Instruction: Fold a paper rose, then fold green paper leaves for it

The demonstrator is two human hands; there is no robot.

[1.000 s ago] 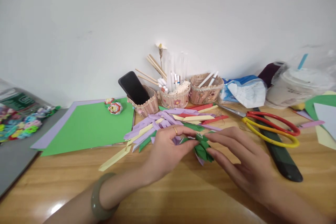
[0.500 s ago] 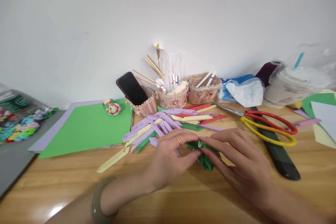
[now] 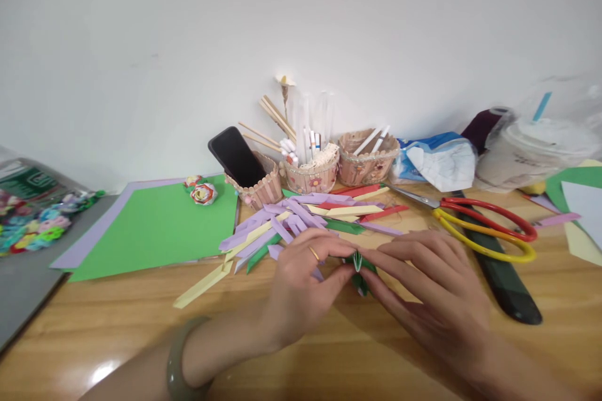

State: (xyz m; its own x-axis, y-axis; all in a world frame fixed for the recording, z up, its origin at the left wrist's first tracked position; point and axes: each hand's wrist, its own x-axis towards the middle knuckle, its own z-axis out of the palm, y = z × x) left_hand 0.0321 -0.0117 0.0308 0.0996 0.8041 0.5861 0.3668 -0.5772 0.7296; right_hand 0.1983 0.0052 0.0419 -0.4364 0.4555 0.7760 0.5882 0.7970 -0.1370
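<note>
My left hand [image 3: 305, 285] and my right hand [image 3: 430, 288] meet over the wooden table [image 3: 301, 351] and pinch a small folded green paper piece [image 3: 359, 268] between their fingertips. Most of the piece is hidden by the fingers. A ring sits on my left hand and a green bangle on that wrist. Just behind the hands lies a pile of folded paper strips [image 3: 301, 219] in purple, cream, red and green.
Green sheet on a purple sheet [image 3: 155, 229] at left with small paper roses [image 3: 203, 193]. A phone [image 3: 236, 156] leans in a stick basket; two more baskets hold pens. Red and yellow scissors [image 3: 484, 232] lie right, near a lidded cup [image 3: 531, 153] and a blue bag.
The hands have closed in tighter around the green piece, so less of it shows. Both hands drifted slightly down and toward me.
</note>
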